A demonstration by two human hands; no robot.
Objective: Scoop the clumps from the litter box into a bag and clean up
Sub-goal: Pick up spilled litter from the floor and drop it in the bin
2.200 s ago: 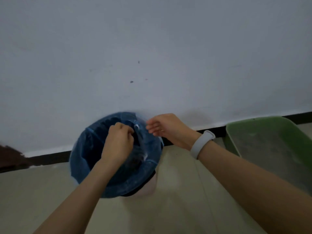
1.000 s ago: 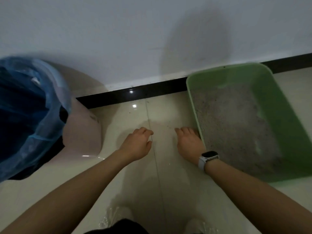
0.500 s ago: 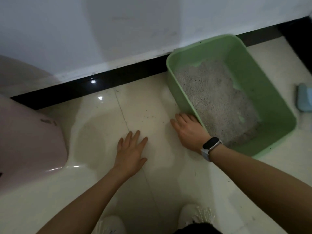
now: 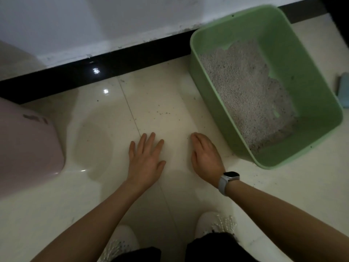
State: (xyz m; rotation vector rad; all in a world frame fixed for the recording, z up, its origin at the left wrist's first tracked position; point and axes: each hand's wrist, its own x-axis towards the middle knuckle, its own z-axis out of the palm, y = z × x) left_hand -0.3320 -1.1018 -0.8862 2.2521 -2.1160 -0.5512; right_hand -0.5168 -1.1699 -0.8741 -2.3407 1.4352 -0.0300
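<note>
Holding grey litter (image 4: 245, 87) piled toward its left side, the green litter box (image 4: 294, 53) sat on the tiled floor (image 4: 94, 195) by the wall, bare green showing at right. Left hand (image 4: 145, 161) lay flat, fingers spread, gripping nothing. Right hand (image 4: 205, 157) stood on edge near the box, fingers straight, also empty. Loose grains (image 4: 162, 112) dotted the tiles, pink bin (image 4: 26, 148) off left.

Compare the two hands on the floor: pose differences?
The left hand lies palm down on the cream tiled floor with fingers spread; the right hand stands on its edge, fingers together. The right hand is nearer the green plastic litter box; the left hand is nearer the pink plastic bin. Neither holds anything.
</note>
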